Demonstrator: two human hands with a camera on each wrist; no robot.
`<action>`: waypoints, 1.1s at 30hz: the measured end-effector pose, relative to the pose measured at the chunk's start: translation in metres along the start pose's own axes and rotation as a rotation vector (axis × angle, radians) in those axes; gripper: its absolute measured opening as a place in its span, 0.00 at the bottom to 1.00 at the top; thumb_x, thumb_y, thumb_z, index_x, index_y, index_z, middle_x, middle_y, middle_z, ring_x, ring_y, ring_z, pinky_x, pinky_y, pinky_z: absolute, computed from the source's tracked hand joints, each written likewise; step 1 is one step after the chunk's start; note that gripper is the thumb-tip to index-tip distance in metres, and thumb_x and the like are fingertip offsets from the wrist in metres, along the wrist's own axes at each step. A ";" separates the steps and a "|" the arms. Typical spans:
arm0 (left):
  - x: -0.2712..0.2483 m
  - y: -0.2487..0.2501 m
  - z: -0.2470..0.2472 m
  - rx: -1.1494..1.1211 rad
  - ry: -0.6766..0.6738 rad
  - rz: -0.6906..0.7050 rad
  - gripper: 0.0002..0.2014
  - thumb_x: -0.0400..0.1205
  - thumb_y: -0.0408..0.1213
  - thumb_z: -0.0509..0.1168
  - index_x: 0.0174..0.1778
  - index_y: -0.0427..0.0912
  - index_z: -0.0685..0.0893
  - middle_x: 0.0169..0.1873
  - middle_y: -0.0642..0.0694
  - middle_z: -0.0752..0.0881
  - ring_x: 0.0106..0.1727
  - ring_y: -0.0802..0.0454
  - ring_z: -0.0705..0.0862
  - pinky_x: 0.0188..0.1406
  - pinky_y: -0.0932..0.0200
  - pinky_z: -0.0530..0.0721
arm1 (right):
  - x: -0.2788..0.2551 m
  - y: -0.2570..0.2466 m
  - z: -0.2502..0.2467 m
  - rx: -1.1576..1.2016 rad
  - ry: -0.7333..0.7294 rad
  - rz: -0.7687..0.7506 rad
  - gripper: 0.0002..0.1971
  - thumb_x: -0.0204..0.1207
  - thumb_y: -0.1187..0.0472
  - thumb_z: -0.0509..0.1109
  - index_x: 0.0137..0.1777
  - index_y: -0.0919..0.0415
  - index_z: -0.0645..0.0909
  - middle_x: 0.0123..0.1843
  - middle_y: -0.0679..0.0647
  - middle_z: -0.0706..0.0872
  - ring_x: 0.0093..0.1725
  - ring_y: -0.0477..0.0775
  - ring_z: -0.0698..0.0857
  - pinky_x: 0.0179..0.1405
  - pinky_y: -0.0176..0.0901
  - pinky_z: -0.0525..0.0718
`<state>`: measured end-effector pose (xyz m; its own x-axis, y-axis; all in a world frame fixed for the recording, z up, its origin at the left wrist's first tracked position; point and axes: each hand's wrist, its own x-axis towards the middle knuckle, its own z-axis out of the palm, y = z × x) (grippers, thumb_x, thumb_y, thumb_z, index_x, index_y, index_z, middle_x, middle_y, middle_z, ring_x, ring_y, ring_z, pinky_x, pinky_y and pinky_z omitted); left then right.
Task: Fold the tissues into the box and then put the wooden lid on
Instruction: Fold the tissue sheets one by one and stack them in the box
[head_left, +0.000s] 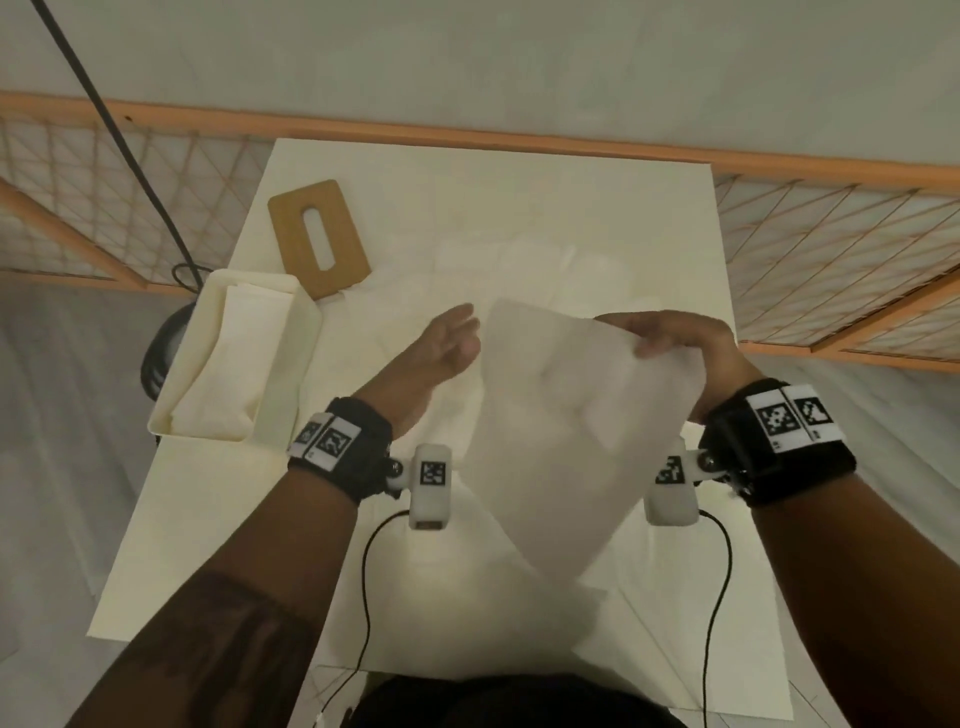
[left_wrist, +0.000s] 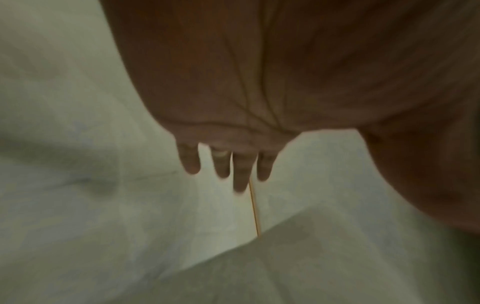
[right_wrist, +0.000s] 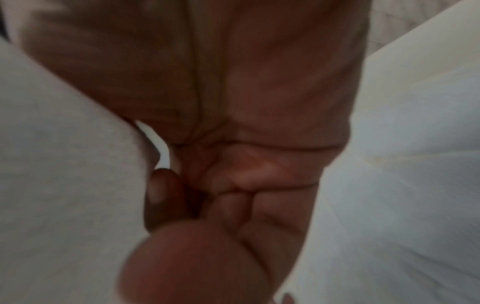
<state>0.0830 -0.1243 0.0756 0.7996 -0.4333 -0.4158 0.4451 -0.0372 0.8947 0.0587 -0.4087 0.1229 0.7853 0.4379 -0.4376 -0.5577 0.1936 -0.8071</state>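
Note:
A large white tissue (head_left: 571, 415) hangs in the air over the table's middle. My right hand (head_left: 670, 338) pinches its upper right edge; in the right wrist view the fingers (right_wrist: 166, 197) curl against the sheet (right_wrist: 64, 164). My left hand (head_left: 452, 338) is just left of the tissue with straight fingers (left_wrist: 221, 164), holding nothing. The cream box (head_left: 306, 332) sits at the table's left edge with folded tissues (head_left: 239, 358) inside. The wooden lid (head_left: 319, 239), with an oval slot, lies flat behind the box.
More white tissues (head_left: 519, 270) lie spread on the white table (head_left: 208, 545). An orange wooden rail with netting (head_left: 831, 228) runs behind and beside the table. A black cable (head_left: 130, 156) hangs at the left. Wrist camera cables (head_left: 369, 571) trail near me.

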 end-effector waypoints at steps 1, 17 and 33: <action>-0.001 -0.002 0.006 -0.058 -0.074 -0.048 0.47 0.58 0.66 0.83 0.73 0.53 0.79 0.68 0.56 0.85 0.71 0.58 0.81 0.74 0.56 0.74 | -0.004 -0.002 0.001 0.029 0.001 0.030 0.28 0.62 0.57 0.59 0.59 0.74 0.78 0.45 0.65 0.85 0.41 0.62 0.86 0.40 0.45 0.83; -0.055 -0.038 -0.023 0.195 0.164 0.019 0.11 0.85 0.31 0.70 0.50 0.50 0.95 0.50 0.40 0.94 0.56 0.33 0.91 0.64 0.30 0.85 | -0.015 0.086 0.034 -0.115 0.391 0.009 0.13 0.81 0.70 0.73 0.64 0.68 0.86 0.58 0.64 0.92 0.59 0.66 0.91 0.52 0.50 0.91; -0.052 -0.069 -0.051 0.091 -0.119 -0.226 0.11 0.81 0.40 0.69 0.54 0.42 0.92 0.59 0.43 0.91 0.58 0.40 0.88 0.57 0.48 0.87 | -0.004 0.129 0.036 0.016 0.542 0.202 0.22 0.81 0.35 0.67 0.65 0.48 0.85 0.51 0.53 0.93 0.45 0.58 0.91 0.48 0.54 0.87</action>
<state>0.0314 -0.0535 0.0266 0.6289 -0.5075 -0.5890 0.5643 -0.2232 0.7949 -0.0260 -0.3535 0.0348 0.6863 -0.0439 -0.7260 -0.7113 0.1679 -0.6826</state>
